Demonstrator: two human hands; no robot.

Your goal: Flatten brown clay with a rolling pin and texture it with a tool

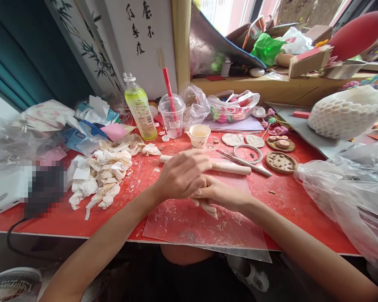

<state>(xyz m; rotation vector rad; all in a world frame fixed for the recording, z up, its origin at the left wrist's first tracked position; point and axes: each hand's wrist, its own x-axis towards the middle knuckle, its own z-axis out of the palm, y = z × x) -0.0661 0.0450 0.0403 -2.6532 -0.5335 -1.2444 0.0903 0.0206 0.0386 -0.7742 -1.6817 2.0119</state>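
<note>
My left hand (183, 174) is palm down, its fingers stretched out and slightly smeared by motion. It lies over the fingertips of my right hand (219, 193), and the two hands touch. The fingers of my right hand are bent in under the left, with a pale, crumpled-looking bit below them. What lies between the palms is hidden. Both hands are above a clear plastic sheet (189, 224) dusted with whitish residue. A pale rolling pin (231, 167) lies just behind them, partly covered by my left hand.
Behind are a paper cup (199, 136), a lidded plastic cup (173, 115) with a red straw and a bottle (140, 110). Crumpled tissues (102, 172) lie left. A ring (248, 154), a tool (252, 165) and a round clay piece (281, 162) are right, beside plastic bags (340, 188).
</note>
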